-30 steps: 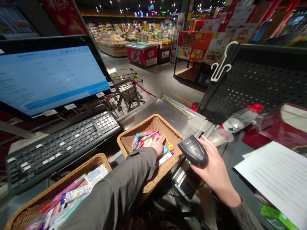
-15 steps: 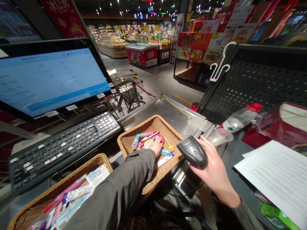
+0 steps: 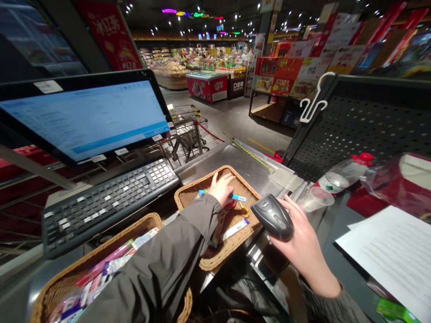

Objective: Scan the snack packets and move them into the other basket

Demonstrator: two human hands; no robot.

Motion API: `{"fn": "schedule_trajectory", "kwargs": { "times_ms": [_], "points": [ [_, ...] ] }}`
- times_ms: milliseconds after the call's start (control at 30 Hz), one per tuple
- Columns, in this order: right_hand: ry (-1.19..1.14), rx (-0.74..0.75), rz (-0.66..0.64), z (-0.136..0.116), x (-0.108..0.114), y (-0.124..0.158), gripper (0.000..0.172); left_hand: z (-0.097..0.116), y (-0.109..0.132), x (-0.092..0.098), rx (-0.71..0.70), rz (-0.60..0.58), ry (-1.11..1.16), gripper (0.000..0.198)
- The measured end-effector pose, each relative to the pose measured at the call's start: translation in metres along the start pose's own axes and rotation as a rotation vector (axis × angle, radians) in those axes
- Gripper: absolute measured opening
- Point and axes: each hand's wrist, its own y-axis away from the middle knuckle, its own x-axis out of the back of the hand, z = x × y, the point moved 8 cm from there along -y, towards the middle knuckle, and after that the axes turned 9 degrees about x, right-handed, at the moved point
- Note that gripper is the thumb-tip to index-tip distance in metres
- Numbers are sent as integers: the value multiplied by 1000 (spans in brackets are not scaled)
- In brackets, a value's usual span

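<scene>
My left hand (image 3: 222, 188) is over the upper part of a wicker basket (image 3: 197, 185), its fingers spread apart. A slim blue-labelled item (image 3: 239, 197) sticks out from beneath its palm; whether the hand touches it is hidden. Close by are a yellow-topped lollipop-like item (image 3: 244, 211) and a flat white packet with a purple end (image 3: 235, 229). My sleeve covers part of the basket's contents. Beside the basket's right rim, my right hand (image 3: 303, 240) grips a black barcode scanner (image 3: 273, 217), its head angled toward the basket.
On the left stand a monitor (image 3: 101, 116) and a keyboard (image 3: 111, 204). Below them, another wicker basket (image 3: 148, 220) contains several slim packages. To the right are a plastic cup (image 3: 316, 199), a red-capped bottle (image 3: 340, 179), printed sheets (image 3: 390, 251) and a perforated panel (image 3: 370, 116).
My left hand has risen toward the basket's far side and its fingers have spread. The blue-labelled item now shows beside the palm. The scanner stays in my right hand; the view has shifted slightly.
</scene>
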Motion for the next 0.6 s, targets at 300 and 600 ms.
{"fn": "schedule_trajectory", "kwargs": {
  "times_ms": [300,600],
  "points": [
    [-61,230,-44,-63,-21,-23,52,-30,95,176,161,356,-149,6],
    [-149,503,-23,-165,-23,-39,46,-52,246,247,339,603,-335,2]
  ]
}}
